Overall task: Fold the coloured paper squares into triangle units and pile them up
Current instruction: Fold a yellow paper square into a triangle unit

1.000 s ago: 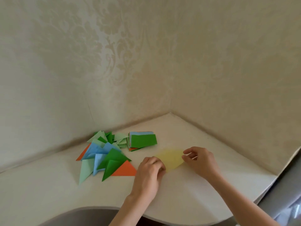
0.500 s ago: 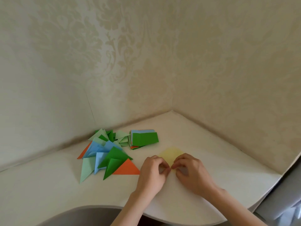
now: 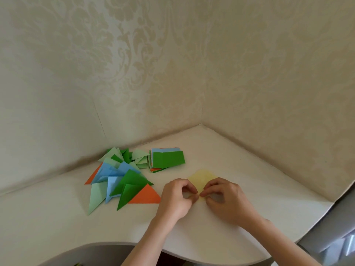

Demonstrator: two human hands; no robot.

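A pale yellow paper lies on the white corner table, its near corner under my fingers. My left hand and my right hand meet at that near corner, and both pinch it with curled fingers and thumbs. The far part of the yellow paper shows beyond the knuckles. To the left lies a loose pile of folded triangle units in green, light green, blue and orange. Behind it sits a stack of unfolded squares with a dark green sheet on top.
Two wallpapered walls meet at the table's far corner. The table's front edge curves inward near my body. A grey surface lies beyond the right edge.
My right hand has come in from the paper's right side to its near corner, beside my left hand. The yellow paper now shows as a smaller shape beyond both hands.
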